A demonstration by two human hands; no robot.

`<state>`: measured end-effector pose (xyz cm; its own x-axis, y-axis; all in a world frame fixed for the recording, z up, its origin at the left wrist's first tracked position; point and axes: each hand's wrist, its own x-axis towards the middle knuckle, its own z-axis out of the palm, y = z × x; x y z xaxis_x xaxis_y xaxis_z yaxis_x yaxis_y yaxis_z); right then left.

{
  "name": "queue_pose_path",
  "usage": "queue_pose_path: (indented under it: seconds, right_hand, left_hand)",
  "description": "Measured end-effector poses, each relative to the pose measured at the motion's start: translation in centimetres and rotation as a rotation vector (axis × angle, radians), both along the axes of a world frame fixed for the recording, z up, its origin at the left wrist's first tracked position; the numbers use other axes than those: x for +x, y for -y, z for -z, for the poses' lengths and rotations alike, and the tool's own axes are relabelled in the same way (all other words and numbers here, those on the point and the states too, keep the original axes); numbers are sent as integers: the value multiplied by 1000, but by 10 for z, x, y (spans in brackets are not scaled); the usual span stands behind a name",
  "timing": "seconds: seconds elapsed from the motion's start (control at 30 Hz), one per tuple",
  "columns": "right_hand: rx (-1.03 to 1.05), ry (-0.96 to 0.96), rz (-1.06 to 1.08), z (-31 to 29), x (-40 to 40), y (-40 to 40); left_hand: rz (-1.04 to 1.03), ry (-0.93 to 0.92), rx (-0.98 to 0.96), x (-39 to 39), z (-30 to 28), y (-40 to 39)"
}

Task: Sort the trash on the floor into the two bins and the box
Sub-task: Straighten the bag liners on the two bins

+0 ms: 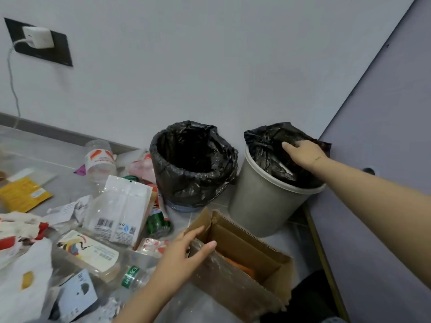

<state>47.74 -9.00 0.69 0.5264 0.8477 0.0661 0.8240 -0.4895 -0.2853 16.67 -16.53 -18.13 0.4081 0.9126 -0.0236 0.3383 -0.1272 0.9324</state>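
My left hand (184,252) reaches over the near left corner of the cardboard box (265,257). Its fingers are straight and spread, touching crumpled clear plastic (217,269) that lies in the box over something orange (240,266). My right hand (303,153) is palm down on the bunched black liner (265,145) at the far rim of the grey bin (258,203). Its fingertips are hidden against the liner. A white scrap (288,170) lies inside that bin. The black-lined bin (191,164) stands open to the left.
Trash covers the floor at left: a clear bottle (99,159), a white pouch (121,206), a yellow packet (23,194), a green can (158,222) and a clear labelled tub (88,252). A charger (37,37) hangs in the wall socket. A purple panel (384,159) stands at right.
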Motion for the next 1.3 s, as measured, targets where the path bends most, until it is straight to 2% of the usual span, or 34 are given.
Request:
queue_pose_path:
  seconds: [0.1, 0.2, 0.27, 0.3, 0.4, 0.53, 0.7, 0.77, 0.83, 0.93, 1.0, 1.07, 1.1, 1.17, 1.23, 1.3]
  right_hand:
    - [-103, 104, -197, -8, -2, 5]
    - [-416, 194, -335, -11, 3, 26]
    - [-588, 309, -379, -6, 21, 38]
    - [-632, 408, -400, -4, 30, 43]
    - [-610, 553, -350, -3, 49, 55]
    - [-456, 486, -297, 5, 52, 65]
    - [-45, 222, -190, 2, 51, 63]
    - [-6, 145, -213, -5, 50, 65]
    - [-75, 192, -264, -7, 49, 71]
    - [-165, 274, -263, -1, 57, 82]
    - [-196, 268, -244, 1, 62, 86]
    - [-287, 200, -233, 5, 63, 88]
    - [-349, 142, -228, 7, 63, 90]
    - [-487, 40, -198, 12, 60, 93]
    - [-628, -10, -148, 13, 58, 97]
    - [-629, -10, -89, 11, 57, 97]
  left_hand:
    - [-18, 12, 13, 4, -1, -1]
    - [17, 5, 48, 5, -6, -1]
    - [35, -78, 161, 8, -18, -2]
    - [40, -139, 288, 12, -27, -5]
    - [122, -277, 670, 46, -70, -23]
    - [220, -461, 865, 121, -126, -60]
    - [460, -737, 839, 192, -149, -90]
    - [520, -835, 845, 207, -150, -96]
    - [524, -889, 868, 210, -150, -100]
    - [486, -882, 1051, 201, -148, -98]
    - [438, -766, 1223, 187, -138, -93]
    - [404, -638, 1300, 171, -125, -88]
    - [402, -601, 1321, 164, -119, -85]
    - [400, -669, 1272, 151, -107, -79]
    - [355, -808, 1066, 144, -98, -77]
    - [264, -892, 842, 140, -91, -84]
